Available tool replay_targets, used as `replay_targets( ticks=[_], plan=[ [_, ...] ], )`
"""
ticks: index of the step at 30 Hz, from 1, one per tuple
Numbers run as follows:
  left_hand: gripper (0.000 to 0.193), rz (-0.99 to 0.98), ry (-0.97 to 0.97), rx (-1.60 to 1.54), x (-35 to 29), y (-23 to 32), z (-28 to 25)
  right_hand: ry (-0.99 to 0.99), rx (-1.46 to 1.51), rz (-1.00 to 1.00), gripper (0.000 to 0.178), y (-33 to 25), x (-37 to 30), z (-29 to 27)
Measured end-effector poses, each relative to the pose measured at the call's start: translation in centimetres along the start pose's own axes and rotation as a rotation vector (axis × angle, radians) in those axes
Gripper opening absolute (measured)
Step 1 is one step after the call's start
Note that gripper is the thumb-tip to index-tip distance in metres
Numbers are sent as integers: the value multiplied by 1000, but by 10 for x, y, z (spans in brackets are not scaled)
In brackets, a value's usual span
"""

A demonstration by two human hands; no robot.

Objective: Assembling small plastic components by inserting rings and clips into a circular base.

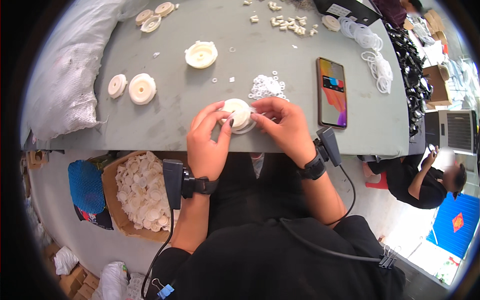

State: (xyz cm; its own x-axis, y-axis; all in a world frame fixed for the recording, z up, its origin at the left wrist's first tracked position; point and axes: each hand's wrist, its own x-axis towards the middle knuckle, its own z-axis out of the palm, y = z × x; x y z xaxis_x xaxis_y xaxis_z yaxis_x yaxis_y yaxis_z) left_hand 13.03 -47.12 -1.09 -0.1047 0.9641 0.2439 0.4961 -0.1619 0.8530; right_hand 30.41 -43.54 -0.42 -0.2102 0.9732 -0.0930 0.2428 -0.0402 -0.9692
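We angle our left hand (209, 137) and right hand (286, 125) inward near the table (172, 125)'s edge, left fingers clamping one cream disc (237, 109), right fingers pinching one white ring (245, 130) beside it. Beyond lie seven round cream parts (142, 89), one phone (332, 93).

Black short-sleeved top (280, 265), black wrist straps (205, 186), boxy black modules (173, 183), thin dark cables (345, 256)

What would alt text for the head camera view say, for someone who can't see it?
A person's left hand holds a round cream part at a gray table, the right hand at its right edge. Beyond lie small white rings and other cream parts; a phone lies to the right.
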Motion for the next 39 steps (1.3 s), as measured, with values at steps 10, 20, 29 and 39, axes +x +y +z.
replay_targets(
  ticks=[10,20,29,39],
  plan=[
    [11,-80,14,-38,3,-5,-5,45,-154,-33,17,-1,7,8],
    [12,-139,51,-4,10,-8,-2,121,-166,-46,15,-7,11,14],
    [14,-341,-2,-5,30,0,-5,182,-249,-79,14,-3,19,22],
    [12,-209,-27,129,34,-21,-3,193,-291,-121,13,-1,25,29]
  ],
)
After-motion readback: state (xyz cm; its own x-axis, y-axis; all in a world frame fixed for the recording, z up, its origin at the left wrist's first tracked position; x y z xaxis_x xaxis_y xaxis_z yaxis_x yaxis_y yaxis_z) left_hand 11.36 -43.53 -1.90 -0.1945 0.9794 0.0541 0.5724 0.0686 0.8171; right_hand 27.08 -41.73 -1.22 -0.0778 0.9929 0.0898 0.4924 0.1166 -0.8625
